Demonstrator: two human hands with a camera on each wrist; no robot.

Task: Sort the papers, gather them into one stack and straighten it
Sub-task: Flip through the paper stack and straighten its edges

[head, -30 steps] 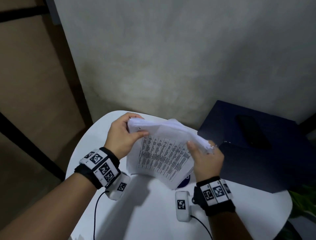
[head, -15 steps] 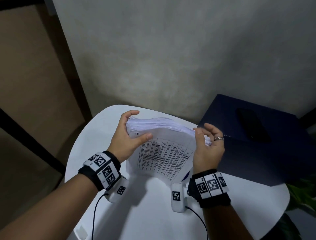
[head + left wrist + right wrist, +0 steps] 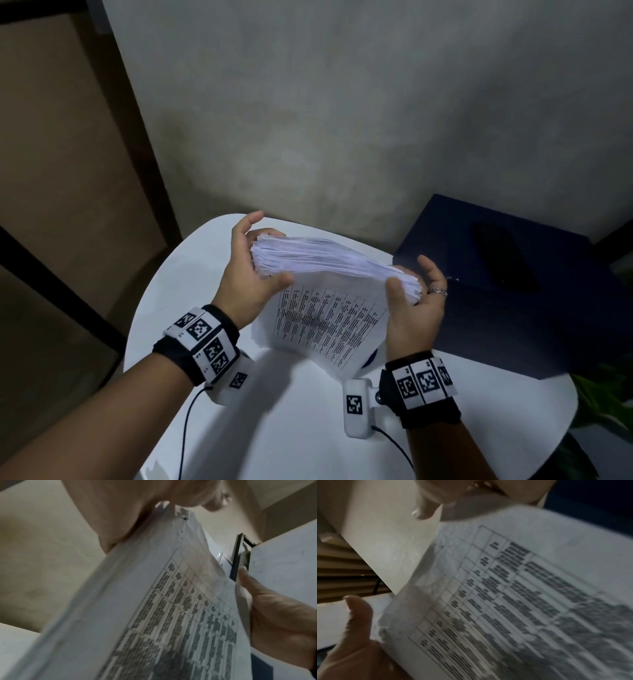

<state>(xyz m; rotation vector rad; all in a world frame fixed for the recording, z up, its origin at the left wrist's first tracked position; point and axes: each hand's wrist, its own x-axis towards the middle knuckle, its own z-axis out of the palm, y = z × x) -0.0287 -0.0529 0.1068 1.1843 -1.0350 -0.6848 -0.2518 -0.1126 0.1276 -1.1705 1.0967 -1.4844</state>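
Observation:
A thick stack of papers (image 3: 329,308) stands tilted on edge above the white round table (image 3: 291,428), its front sheet printed with a table of text. My left hand (image 3: 245,270) holds the stack's left edge, thumb on the front sheet and fingers behind. My right hand (image 3: 414,308), with a ring on one finger, holds the right edge the same way. The sheets' top edges lie slightly fanned. The left wrist view shows the printed sheet (image 3: 171,615) close up with the right hand (image 3: 278,615) beyond it. In the right wrist view the sheet (image 3: 522,588) appears blurred beside the left thumb (image 3: 358,622).
A dark blue box (image 3: 513,308) sits on the table's right side against the wall, with a black object (image 3: 503,257) on top. A small blue thing (image 3: 371,358) peeks out under the papers. Green leaves (image 3: 609,394) show at the right edge.
The messy bundle has been squared up: my right hand moved from gripping the top right corner to cupping the right edge, and the top edges now lie more even.

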